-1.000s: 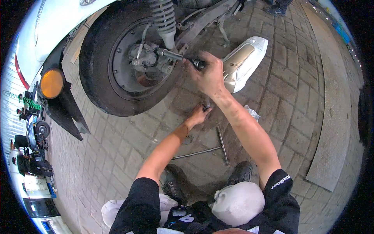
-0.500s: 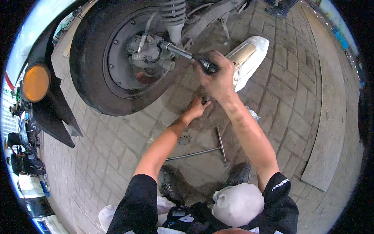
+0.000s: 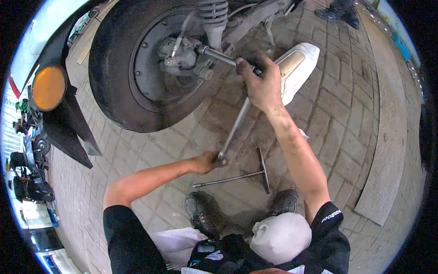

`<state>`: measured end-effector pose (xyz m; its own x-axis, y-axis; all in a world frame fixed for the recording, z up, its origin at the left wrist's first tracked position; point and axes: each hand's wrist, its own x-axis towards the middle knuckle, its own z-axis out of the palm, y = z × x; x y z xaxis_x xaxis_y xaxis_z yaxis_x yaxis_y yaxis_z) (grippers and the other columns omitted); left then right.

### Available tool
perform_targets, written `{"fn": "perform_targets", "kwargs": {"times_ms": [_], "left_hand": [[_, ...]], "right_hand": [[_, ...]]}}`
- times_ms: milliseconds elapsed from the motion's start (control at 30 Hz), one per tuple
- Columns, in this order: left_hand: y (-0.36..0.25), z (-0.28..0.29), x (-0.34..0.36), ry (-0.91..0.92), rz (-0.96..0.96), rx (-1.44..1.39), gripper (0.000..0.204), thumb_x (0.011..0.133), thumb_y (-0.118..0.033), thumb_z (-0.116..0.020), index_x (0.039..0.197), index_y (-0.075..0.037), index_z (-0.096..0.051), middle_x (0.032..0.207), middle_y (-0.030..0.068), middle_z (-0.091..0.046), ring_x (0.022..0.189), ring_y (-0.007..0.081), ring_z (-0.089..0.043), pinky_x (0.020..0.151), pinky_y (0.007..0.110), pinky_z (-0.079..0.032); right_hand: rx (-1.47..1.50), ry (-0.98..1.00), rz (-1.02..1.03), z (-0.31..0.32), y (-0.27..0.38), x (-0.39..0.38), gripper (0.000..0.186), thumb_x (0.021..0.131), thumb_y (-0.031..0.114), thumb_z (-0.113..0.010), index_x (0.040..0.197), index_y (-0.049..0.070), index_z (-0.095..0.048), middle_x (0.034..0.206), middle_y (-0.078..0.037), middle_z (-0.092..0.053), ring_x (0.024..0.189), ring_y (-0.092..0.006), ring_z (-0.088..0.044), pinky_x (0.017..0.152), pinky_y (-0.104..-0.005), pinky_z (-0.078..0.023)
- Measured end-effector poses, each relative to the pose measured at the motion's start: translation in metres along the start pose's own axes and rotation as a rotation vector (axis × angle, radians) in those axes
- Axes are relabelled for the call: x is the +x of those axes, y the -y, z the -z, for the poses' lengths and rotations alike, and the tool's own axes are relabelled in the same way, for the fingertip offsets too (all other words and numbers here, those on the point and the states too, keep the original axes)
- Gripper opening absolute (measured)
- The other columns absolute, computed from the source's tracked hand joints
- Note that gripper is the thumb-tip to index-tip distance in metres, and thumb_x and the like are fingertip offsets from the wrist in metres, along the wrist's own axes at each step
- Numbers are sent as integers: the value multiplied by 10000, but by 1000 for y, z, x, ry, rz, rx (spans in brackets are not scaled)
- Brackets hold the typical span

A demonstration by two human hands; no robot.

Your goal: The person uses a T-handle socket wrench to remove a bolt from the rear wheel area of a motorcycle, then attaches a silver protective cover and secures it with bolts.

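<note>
My right hand [image 3: 264, 84] is closed round the head of a ratchet bar, where a chrome socket extension [image 3: 219, 55] runs from the brake caliper [image 3: 177, 52] at the wheel's hub. The bar's steel handle [image 3: 235, 128] slants down from there to my left hand [image 3: 210, 162], which is closed round its lower end. The motorcycle tyre [image 3: 109, 73] fills the upper left. A steel T-handle wrench [image 3: 242, 176] lies on the pavers below. A white panel with a gold insert [image 3: 303, 71] lies to the right of my right hand.
A black fender with an orange reflector [image 3: 48, 86] juts out at left. A long metal plate [image 3: 378, 187] runs along the right. Another person's shoe [image 3: 337, 13] is at top right. Parked motorbikes [image 3: 29, 178] stand at the far left. My shoes [image 3: 200, 208] rest below the T-wrench.
My left hand has swung down and to the left with the bar's end, exposing more of the handle. My right hand has shifted slightly up and right from half a second ago.
</note>
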<state>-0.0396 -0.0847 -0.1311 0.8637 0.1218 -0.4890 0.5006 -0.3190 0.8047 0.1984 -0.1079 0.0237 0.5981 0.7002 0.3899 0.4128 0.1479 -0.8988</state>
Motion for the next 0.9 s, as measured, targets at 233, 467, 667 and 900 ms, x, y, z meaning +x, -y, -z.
{"fn": "perform_targets", "kwargs": {"times_ms": [233, 467, 667, 900], "left_hand": [[-10, -12, -89, -136, 130, -400, 397, 918, -401, -338, 928, -31, -481, 691, 41, -508, 649, 121, -462, 614, 274, -408], [-96, 9, -169, -257, 507, -512, 456, 901, -473, -312, 696, -78, -414, 531, -19, -381, 428, 76, -350, 383, 247, -298], [-181, 36, -194, -294, 753, -331, 537, 849, -582, -325, 643, -90, -388, 507, -20, -363, 411, 86, -361, 368, 254, -295], [-206, 45, -202, -307, 800, -66, 561, 828, -601, -365, 680, -66, -442, 527, 9, -431, 465, 111, -447, 428, 259, -367]], "right_hand": [[50, 27, -160, 2, 0, -1, 266, 799, 211, -552, 914, -25, -600, 775, -177, -616, 702, -231, -586, 674, -328, -445], [105, 65, -212, -8, -5, 3, 242, 790, 171, -547, 927, -20, -607, 788, -156, -624, 698, -196, -580, 663, -297, -447], [429, 20, -338, -6, 5, 1, 261, 783, 199, -597, 898, -35, -595, 749, -41, -580, 645, -105, -473, 604, -239, -390], [436, 55, -345, -3, 3, 6, 240, 794, 178, -561, 904, -33, -589, 757, -36, -561, 664, -110, -469, 594, -247, -380]]}}
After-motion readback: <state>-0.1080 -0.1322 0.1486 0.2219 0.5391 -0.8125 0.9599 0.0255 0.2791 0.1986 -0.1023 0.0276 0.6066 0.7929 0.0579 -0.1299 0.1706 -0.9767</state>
